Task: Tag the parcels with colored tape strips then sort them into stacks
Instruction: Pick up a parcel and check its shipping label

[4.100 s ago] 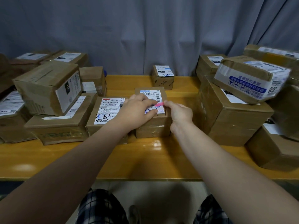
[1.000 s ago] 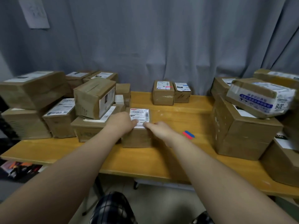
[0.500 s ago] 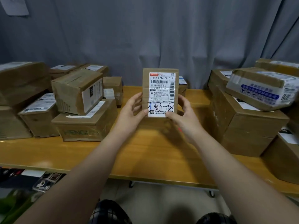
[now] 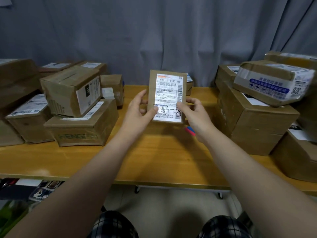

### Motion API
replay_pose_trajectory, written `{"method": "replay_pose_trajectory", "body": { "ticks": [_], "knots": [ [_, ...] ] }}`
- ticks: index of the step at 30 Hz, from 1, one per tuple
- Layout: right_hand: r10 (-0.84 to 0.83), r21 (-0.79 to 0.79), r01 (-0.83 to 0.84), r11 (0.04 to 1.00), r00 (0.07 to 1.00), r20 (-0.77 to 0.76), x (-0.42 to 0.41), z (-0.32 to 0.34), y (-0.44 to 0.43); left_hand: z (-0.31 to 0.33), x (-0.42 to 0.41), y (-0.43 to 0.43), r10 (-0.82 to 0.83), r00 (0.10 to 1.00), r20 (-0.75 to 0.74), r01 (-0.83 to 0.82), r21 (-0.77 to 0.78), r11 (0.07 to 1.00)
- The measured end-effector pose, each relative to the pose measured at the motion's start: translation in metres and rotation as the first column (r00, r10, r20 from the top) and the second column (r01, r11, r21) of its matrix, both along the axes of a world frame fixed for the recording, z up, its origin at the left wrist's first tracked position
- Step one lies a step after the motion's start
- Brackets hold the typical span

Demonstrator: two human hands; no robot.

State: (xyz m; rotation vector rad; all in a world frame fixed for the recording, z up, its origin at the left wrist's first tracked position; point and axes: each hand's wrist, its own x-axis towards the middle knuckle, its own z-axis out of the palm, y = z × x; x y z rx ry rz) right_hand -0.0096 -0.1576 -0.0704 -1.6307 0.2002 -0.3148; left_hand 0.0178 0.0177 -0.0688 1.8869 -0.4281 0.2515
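Observation:
A small brown parcel [image 4: 167, 78] with a white shipping label is held upright above the wooden table [image 4: 154, 157], label facing me. My left hand [image 4: 139, 111] grips its left edge with the thumb on the label. My right hand [image 4: 195, 114] grips the right edge, thumb on the label too. Red and blue tape strips [image 4: 189, 131] lie on the table just under my right hand, partly hidden by it. No coloured strip shows on the held parcel's face.
Stacked cardboard boxes [image 4: 72, 93] crowd the table's left side. Larger boxes [image 4: 253, 121] pile up on the right, topped by a white-taped parcel [image 4: 274, 83]. Small boxes [image 4: 188, 83] sit at the back behind the held parcel. A grey curtain hangs behind.
Both hands moved from taping one parcel to another beside the left stack, lifted it and stood it upright. Since half a second ago it is held slightly closer, thumbs shifted on the label.

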Motion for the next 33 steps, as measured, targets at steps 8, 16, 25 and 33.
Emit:
{"method": "replay_pose_trajectory", "body": {
  "ticks": [8, 16, 25, 33],
  "knots": [
    [-0.103, -0.497, -0.061, 0.866, 0.949, -0.297, 0.012, -0.007, -0.026, -0.01, 0.02, -0.004, 0.044, 0.97, -0.24, 0.073, 0.456, 0.887],
    [-0.412, -0.872, -0.209, 0.443, 0.816, -0.405, 0.017, -0.039, -0.037, -0.033, 0.016, -0.01, 0.031, 0.968, -0.249, 0.005, 0.144, 0.99],
    [-0.242, -0.634, -0.18, 0.752, 0.819, -0.521, 0.014, -0.028, -0.037, -0.029, 0.008, -0.011, 0.088, 0.977, -0.196, -0.048, 0.203, 0.978],
    [-0.062, 0.154, 0.056, 0.986, 0.998, 0.032, -0.015, 0.01, -0.015, -0.004, -0.014, -0.015, 0.135, 0.896, 0.423, -0.286, 0.315, 0.905]
  ]
}}
